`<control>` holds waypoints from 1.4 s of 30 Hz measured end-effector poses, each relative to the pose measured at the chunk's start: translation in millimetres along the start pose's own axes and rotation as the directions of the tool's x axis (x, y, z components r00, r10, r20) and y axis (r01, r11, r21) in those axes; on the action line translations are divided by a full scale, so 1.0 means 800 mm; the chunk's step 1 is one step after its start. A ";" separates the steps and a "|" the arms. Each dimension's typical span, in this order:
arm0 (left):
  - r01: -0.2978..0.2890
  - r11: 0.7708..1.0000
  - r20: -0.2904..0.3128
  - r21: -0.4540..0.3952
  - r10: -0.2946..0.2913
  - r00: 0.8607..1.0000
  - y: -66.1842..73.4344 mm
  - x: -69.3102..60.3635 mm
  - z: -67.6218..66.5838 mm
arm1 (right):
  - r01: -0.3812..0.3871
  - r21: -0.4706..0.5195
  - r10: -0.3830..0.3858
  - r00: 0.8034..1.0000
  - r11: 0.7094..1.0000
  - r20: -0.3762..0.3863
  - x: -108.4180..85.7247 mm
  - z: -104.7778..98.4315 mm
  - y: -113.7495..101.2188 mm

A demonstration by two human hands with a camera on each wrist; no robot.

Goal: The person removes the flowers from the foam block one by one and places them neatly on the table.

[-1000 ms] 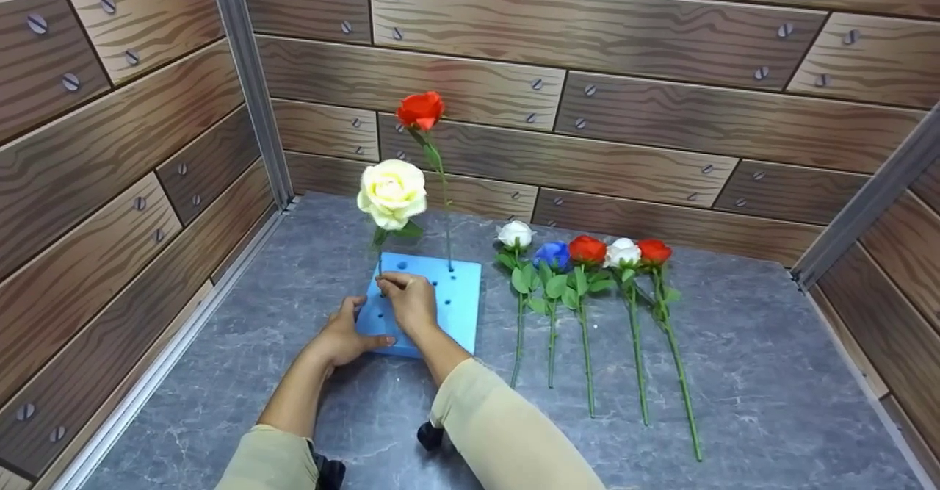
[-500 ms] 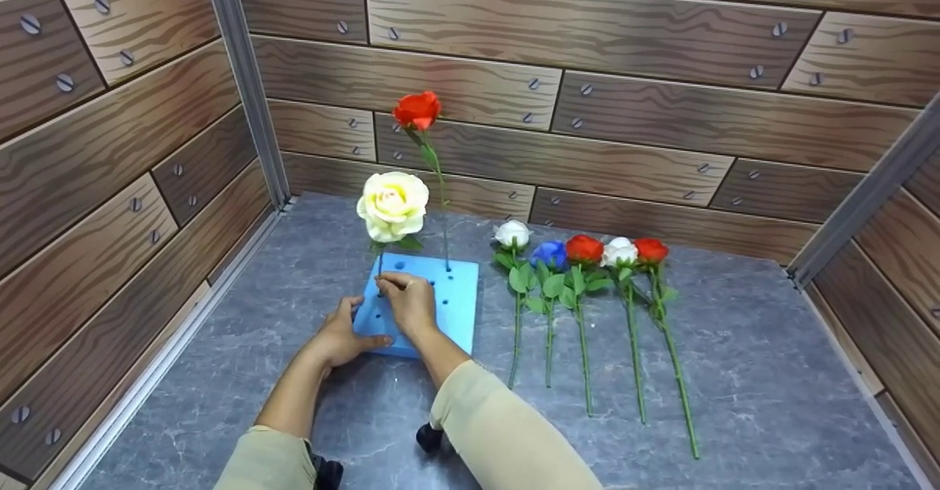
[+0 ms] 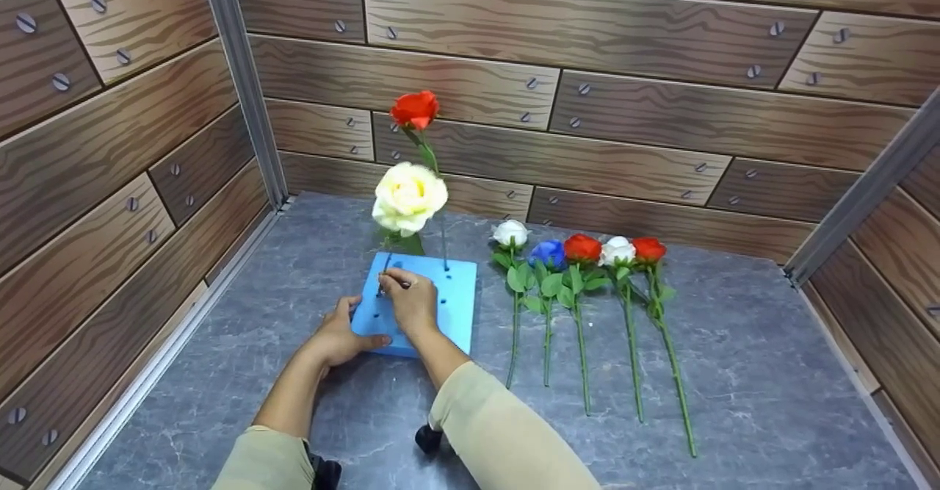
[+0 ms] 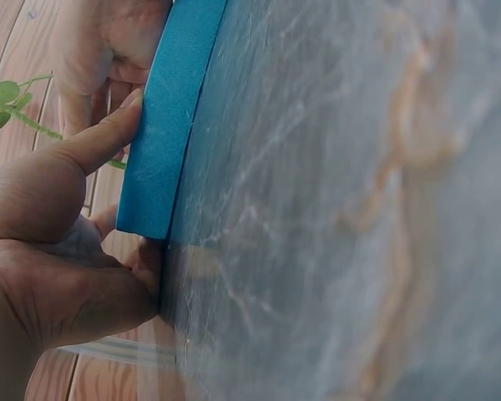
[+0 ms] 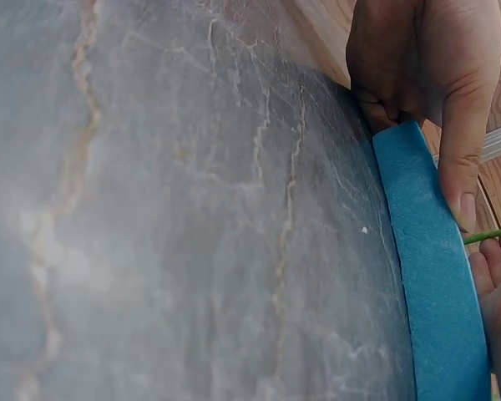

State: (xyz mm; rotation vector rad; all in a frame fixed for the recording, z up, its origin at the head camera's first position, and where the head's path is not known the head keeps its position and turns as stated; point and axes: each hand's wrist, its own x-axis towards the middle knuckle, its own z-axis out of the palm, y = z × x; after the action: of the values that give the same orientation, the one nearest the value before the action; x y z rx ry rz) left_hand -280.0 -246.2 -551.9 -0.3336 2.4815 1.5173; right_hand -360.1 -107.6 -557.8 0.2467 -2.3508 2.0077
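My left hand (image 3: pixel 339 337) grips the front left corner of a blue foam block (image 3: pixel 458 314), the thumb on its front edge and the fingers at its left side. In the left wrist view that thumb lies against the block (image 4: pixel 163 142). Between the thumb and fingertips of my right hand (image 3: pixel 413 305) is the stem of a cream rose (image 3: pixel 410 199), low over the block's left part; its lower end cannot be made out. The right wrist view has a green stem (image 5: pixel 494 236) beside the block. A tall red rose (image 3: pixel 415 110) stands in the block's back part.
Right of the block lie a white rose (image 3: pixel 510 233), a blue rose (image 3: pixel 548 254), a red rose (image 3: pixel 582 247), another white rose (image 3: pixel 617 251) and another red rose (image 3: pixel 648 249), stems toward me. Wood-patterned walls (image 3: pixel 470 86) enclose the grey marbled table (image 3: pixel 764 372).
The cream rose's bloom dipped a little, then moved up and to the right, and its stem now leans right. Both hands have stayed at nearly the same place on the block.
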 end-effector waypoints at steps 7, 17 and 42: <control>0.020 1.000 0.001 -0.013 -0.020 1.000 0.000 -0.002 0.004 | 0.036 0.124 -0.030 0.998 0.992 -0.053 -0.003 -0.004 0.003; 0.024 1.000 -0.009 0.002 -0.024 1.000 0.001 -0.002 0.005 | -0.037 0.314 0.047 0.999 0.949 -0.026 -0.005 -0.016 0.005; 0.041 0.999 0.018 0.003 -0.041 0.999 0.000 -0.002 0.001 | -0.104 0.247 0.100 0.995 0.963 0.028 -0.021 -0.080 -0.024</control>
State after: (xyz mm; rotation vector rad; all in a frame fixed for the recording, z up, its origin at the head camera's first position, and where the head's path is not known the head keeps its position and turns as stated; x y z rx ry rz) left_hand -278.6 -245.1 -551.9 -0.3669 2.4469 1.4946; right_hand -345.4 -46.2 -531.1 0.1511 -2.1590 2.3575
